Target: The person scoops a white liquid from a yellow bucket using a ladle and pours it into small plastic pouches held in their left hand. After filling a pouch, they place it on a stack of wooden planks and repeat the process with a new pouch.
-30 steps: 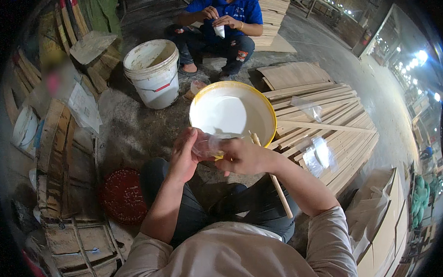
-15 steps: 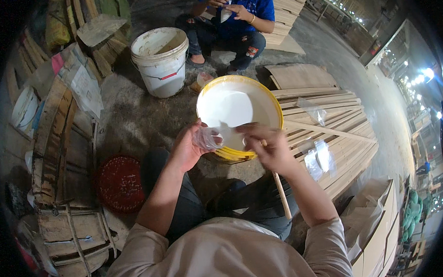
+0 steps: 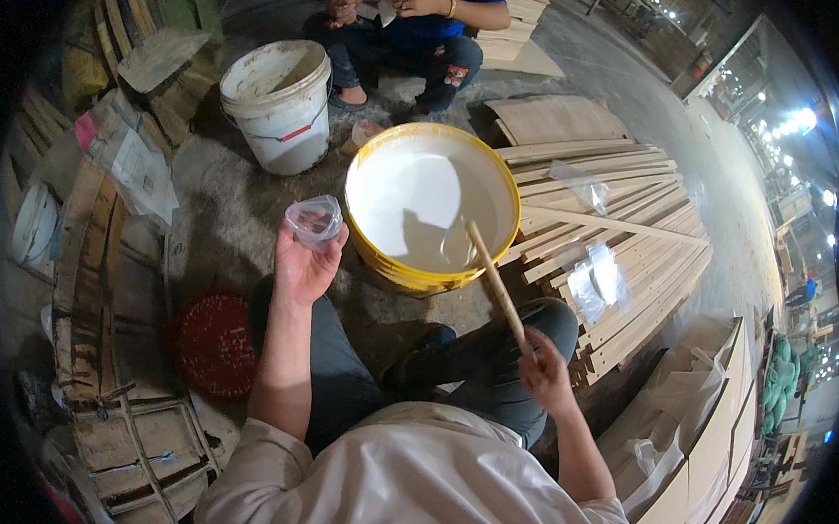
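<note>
My left hand (image 3: 304, 261) is raised and holds a small clear plastic bag (image 3: 314, 219) by its top, left of a yellow bucket (image 3: 411, 273) of white liquid. My right hand (image 3: 543, 373) is low at my right knee and grips the near end of a wooden stick (image 3: 494, 282). The stick slants up to the left and its far tip dips into the white liquid (image 3: 417, 202).
A white bucket (image 3: 280, 105) stands at the back left. A seated person in blue (image 3: 420, 22) works beyond it. Stacked thin wooden slats (image 3: 613, 246) with clear bags (image 3: 597, 279) on them lie to my right. A red round mesh item (image 3: 210, 343) and wooden scraps (image 3: 97, 301) lie left.
My hands were together at the bag over the bucket's near rim. They have parted: the left keeps the bag, the right dropped to my knee and took hold of the stick.
</note>
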A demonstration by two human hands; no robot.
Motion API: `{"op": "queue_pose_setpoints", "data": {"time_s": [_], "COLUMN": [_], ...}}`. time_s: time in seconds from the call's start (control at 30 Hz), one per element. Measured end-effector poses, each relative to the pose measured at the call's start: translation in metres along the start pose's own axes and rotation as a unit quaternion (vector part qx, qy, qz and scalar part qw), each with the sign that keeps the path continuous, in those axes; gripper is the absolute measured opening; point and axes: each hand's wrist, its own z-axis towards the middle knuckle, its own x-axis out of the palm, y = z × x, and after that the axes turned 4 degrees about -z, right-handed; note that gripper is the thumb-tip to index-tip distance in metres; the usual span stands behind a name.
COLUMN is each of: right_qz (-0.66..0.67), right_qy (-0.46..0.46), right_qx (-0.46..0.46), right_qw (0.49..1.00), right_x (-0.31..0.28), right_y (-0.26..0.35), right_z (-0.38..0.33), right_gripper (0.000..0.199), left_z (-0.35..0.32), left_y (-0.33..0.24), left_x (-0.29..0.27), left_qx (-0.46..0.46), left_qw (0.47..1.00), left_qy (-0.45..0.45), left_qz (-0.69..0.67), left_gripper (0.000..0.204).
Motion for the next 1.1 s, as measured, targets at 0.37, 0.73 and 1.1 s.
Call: {"op": "queue_pose_setpoints", "data": {"time_s": [0.37, 0.73, 1.1], "right_qz": [-0.526, -0.341, 0.011], "right_qy": [-0.080, 0.013, 0.122], "right_qx": [-0.145, -0.190, -0.011], "right_qw": [0.834, 0.921, 0.992], "right_x": [0.019, 0.054, 0.051], "right_y": [0.065, 0.071, 0.060], "right_z": [0.095, 0.111, 0.127], "right_gripper": [0.048, 0.036, 0.031], "left_z": [-0.012, -0.013, -0.011], "left_y": [-0.015, -0.011, -0.013], "left_x": [-0.002, 0.012, 0.010], "left_qx": [0.056, 0.093, 0.089], "left_qw": [0.997, 0.994, 0.994], "left_qy": [0.017, -0.031, -0.043], "left_qz": [0.057, 0.046, 0.049], "left_gripper": [0.038, 0.041, 0.039]}}
